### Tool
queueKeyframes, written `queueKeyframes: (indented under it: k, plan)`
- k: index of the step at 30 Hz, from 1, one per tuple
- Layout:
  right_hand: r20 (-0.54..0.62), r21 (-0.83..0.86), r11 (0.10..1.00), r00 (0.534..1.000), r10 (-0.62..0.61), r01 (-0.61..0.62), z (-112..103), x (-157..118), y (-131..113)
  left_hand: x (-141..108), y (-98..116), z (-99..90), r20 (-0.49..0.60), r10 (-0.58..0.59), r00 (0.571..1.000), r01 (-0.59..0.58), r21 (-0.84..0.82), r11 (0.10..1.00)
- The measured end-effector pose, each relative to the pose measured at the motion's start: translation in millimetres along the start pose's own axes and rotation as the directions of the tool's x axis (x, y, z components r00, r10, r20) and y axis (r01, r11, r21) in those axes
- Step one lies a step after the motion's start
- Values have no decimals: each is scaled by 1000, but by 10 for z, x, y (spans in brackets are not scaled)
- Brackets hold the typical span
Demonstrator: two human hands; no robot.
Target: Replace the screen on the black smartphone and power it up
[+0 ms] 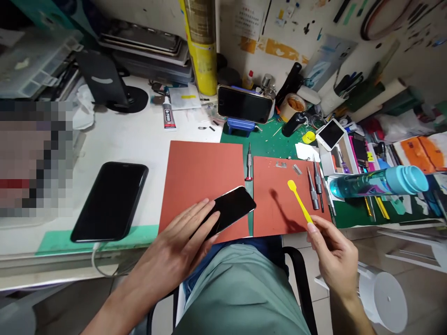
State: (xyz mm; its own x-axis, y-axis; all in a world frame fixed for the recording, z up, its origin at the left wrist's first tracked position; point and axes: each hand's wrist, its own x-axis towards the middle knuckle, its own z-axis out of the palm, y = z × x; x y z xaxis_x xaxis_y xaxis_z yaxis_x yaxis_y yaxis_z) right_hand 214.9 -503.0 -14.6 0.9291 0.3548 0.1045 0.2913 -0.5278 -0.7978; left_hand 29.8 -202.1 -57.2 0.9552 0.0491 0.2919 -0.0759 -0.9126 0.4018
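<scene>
— Over the near part of the left red mat (199, 167), I see a phone (234, 209) with the left hand (181, 239) on it. How does it lie?

— Aslant. Its long axis runs from the end covered by the fingers (199, 211) away and to the right, so its free end points towards the strip between this mat and the right red mat (267, 186).

— Which hand is nearer?

— The left, plainly: it has hold of the phone's lower-left end, fingers laid across the dark face. The right hand (331, 253) is well apart, off to the right and nearer the body.

— Are those right fingers empty?

— No, thumb and forefinger pinch the thin end of a yellow tool (299, 201). It slants up and to the left, its flat paddle head raised above the right red mat. From that head, the phone's free end lies to the left and a little nearer the body, with a clear gap between.

— And how does the phone look?

— Black, glossy and unlit, with rounded corners and a thin bright edge. The covered end is hidden, and I cannot tell whether the underside touches the mat.
</scene>
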Motion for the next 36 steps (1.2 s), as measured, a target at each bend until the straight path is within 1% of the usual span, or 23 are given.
queueKeyframes:
  k: [2,4,7,10,12,14,18,21,24,30,36]
  plan:
    - [-17,-4,1000,1000,-2,2,67,47,25,-21,5,55,-8,22,1000,-21,55,998]
    - [-41,-52,998,999,-20,18,144,105,44,-36,-4,108,-16,31,999,-30,99,995]
    - [-65,-202,974,991,-121,105,282,194,78,-46,-29,179,-27,53,998,-48,162,986]
    - [-53,-330,923,972,-229,199,426,267,139,-49,-62,227,-39,70,997,-60,207,977]
    - [-66,-374,900,962,-265,223,506,321,196,-58,-94,248,-62,68,996,-53,216,975]
    - [-104,-410,883,950,-295,229,563,400,250,-71,-136,265,-77,51,996,-33,218,975]
    - [-159,-528,823,928,-336,207,610,630,309,-85,-206,290,-63,-4,998,17,204,979]
    - [-180,-668,734,929,-323,126,633,781,318,-68,-199,296,-51,-45,998,54,172,984]
    - [-192,-756,652,933,-305,57,674,845,332,-44,-154,293,-49,-79,996,86,150,985]
    - [-189,-798,602,936,-297,29,739,841,378,-23,-109,299,-92,-83,992,95,138,986]
    - [-189,-810,586,943,-275,8,755,920,431,61,-58,267,-154,-80,985,91,66,994]
